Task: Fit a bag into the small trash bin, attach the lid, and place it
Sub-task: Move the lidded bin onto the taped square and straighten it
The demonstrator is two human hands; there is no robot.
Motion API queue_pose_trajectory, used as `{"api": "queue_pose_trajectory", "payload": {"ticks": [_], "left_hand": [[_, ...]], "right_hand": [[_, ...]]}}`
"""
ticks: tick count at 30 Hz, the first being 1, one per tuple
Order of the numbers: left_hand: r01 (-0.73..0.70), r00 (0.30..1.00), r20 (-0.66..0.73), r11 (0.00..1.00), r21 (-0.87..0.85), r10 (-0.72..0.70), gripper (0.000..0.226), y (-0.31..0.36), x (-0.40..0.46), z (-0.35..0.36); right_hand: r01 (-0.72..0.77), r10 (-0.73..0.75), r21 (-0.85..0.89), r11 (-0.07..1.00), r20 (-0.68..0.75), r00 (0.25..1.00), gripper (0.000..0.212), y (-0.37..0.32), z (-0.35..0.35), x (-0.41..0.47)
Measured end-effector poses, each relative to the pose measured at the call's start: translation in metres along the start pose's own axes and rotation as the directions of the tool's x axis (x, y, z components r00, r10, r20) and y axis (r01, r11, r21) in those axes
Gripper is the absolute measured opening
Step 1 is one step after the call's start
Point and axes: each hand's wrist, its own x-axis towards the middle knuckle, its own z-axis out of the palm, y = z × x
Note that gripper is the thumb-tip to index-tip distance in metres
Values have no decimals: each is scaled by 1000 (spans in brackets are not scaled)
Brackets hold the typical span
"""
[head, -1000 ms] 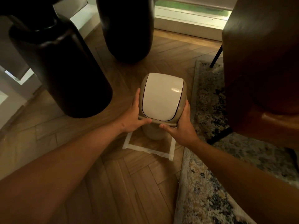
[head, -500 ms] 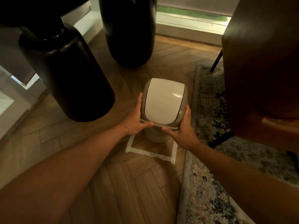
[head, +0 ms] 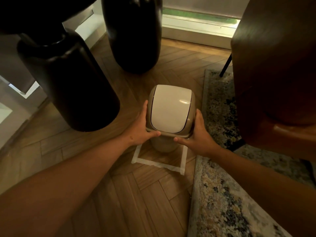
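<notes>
The small beige trash bin point(head: 164, 144) carries its lid point(head: 169, 110), a tan frame with a white swing flap. I hold it upright over a square of white tape point(head: 158, 164) on the wooden floor; its base is inside the square's far half. My left hand point(head: 142, 129) grips the lid's left side, thumb on the front rim. My right hand point(head: 196, 135) grips the right side the same way. No bag shows from outside the bin.
Two tall black vases stand close by, one at the left point(head: 71, 82) and one behind the bin point(head: 135, 35). A brown leather chair point(head: 277, 74) fills the right. A patterned rug point(head: 227, 194) lies along the right of the tape square.
The bin, held in both hands, has sunk lower toward the taped square. My grip on the lid is the same.
</notes>
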Motion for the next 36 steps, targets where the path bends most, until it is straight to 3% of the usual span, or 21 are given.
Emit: {"api": "queue_pose_trajectory", "payload": {"ticks": [4, 7, 12, 36], "left_hand": [[-21, 1000, 19, 997, 69, 20, 148, -2, 8, -13], [-53, 997, 68, 991, 121, 45, 148, -3, 11, -14], [-70, 994, 86, 991, 111, 60, 147, -6, 14, -17], [-72, 995, 76, 989, 128, 62, 147, -10, 14, -19]], "right_hand": [[21, -14, -156, 988, 48, 999, 159, -4, -17, 7], [53, -45, -111, 992, 80, 996, 162, -4, -16, 13], [32, -32, 41, 999, 8, 999, 158, -1, 4, 18], [35, -33, 45, 998, -59, 998, 152, -6, 12, 12]]}}
